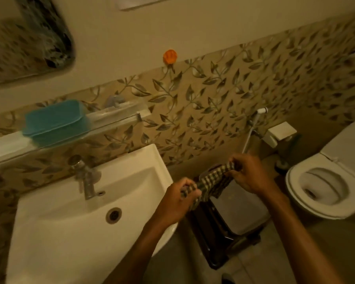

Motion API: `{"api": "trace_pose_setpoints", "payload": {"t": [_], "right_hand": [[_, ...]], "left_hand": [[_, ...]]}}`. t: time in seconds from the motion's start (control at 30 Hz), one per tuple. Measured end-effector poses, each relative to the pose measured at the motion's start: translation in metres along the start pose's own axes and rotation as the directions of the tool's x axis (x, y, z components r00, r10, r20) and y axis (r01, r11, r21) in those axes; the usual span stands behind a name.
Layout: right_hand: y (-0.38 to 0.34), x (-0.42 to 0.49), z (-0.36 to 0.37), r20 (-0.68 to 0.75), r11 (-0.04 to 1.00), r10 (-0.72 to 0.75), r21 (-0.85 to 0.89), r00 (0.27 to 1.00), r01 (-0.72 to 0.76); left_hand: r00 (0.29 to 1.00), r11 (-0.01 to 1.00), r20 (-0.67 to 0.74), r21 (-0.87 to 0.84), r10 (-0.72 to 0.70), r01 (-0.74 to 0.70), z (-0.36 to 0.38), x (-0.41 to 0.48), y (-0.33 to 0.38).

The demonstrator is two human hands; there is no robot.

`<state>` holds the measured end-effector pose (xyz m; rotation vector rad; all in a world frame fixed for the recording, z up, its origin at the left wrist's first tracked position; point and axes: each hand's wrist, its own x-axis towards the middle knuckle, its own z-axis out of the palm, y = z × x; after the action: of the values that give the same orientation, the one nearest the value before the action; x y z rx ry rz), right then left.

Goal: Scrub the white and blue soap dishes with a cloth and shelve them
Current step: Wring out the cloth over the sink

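Leaf-patterned tiles back the glass shelf (115, 117), where the ribbed blue soap dish (53, 121) sits near its smooth edge; one nudge could slide it off. No white dish shows. Both grips, left hand (177, 196) and right hand (247, 174), are closed, twisting the checked cloth (212, 181) beside the glossy sink (74, 232).

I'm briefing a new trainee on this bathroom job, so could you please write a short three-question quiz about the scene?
1. True or false: the blue soap dish is on the shelf.
2. What do both hands hold? A) tap B) checked cloth C) hose
3. Which hand is nearer the toilet?

Key: 1 true. 2 B: the left hand and right hand grip the checked cloth, beside the sink. 3 The right hand.
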<state>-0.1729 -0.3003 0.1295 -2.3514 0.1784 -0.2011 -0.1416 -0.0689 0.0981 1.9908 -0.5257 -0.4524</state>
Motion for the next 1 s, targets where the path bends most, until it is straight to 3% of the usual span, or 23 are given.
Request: {"api": "trace_pose_setpoints", "payload": {"t": [0.27, 0.4, 0.57, 0.67, 0.77, 0.87, 1.0], "right_hand": [[0.17, 0.037, -0.017, 0.171, 0.992, 0.086, 0.076, 0.981, -0.1], [0.231, 0.069, -0.013, 0.173, 0.989, 0.068, 0.118, 0.983, -0.089], [0.278, 0.118, 0.005, 0.234, 0.988, 0.041, 0.134, 0.971, -0.074], [0.295, 0.141, 0.021, 0.204, 0.989, -0.02, 0.151, 0.979, -0.012], [0.312, 0.15, 0.04, 0.111, 0.994, -0.004, 0.111, 0.994, -0.008], [0.338, 0.139, 0.062, 0.076, 0.991, 0.029, 0.132, 0.997, -0.039], [0.382, 0.096, 0.087, 0.172, 0.99, 0.03, 0.129, 0.985, -0.053]], "left_hand": [[0.983, 0.983, 0.032, 0.03, -0.181, 0.18, 0.122, 0.099, -0.037], [0.994, 0.992, 0.03, 0.061, -0.108, 0.106, 0.156, 0.147, -0.051], [0.992, 0.981, -0.078, 0.16, -0.095, 0.107, 0.176, 0.201, -0.07], [0.988, 0.961, -0.133, 0.253, -0.079, 0.111, 0.178, 0.221, -0.078], [0.981, 0.913, -0.185, 0.386, -0.065, 0.133, 0.185, 0.232, -0.091], [0.982, 0.908, -0.186, 0.404, -0.04, 0.114, 0.209, 0.233, -0.114], [0.963, 0.91, -0.054, 0.316, -0.265, 0.268, 0.272, 0.217, -0.173]]}}
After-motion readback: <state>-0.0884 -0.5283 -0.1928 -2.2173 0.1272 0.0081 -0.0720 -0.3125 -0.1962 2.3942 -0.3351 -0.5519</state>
